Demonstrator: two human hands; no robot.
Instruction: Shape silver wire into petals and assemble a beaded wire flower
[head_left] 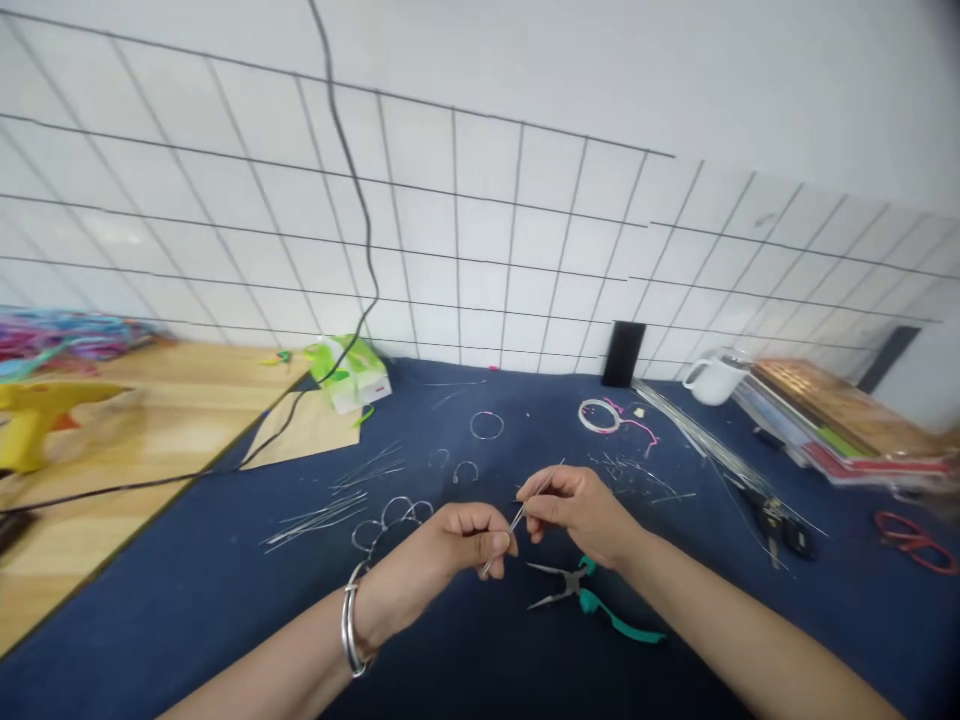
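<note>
Between my hands a thin silvery wire (517, 517) runs slantwise, maybe more than one strand. My left hand (466, 540), a silver bangle on its wrist, pinches the lower end between thumb and fingers. Its upper part is pinched by my right hand (574, 508). Just below my right hand lie green-handled pliers (577, 585) with their jaws apart. Left of my left hand sits a wire piece bent into several loops (396, 515). Cut wires (319, 520) lie further left, and a small open wire ring (466, 468) rests beyond my hands.
A yellow glue gun (37, 410) lies on the wooden board at left. A black cable (345, 150) hangs down across the green packet (349, 372). On the right are long wires (705, 440), a white mug (716, 378), keys (780, 525), red-handled scissors (915, 540) and stacked books (847, 420).
</note>
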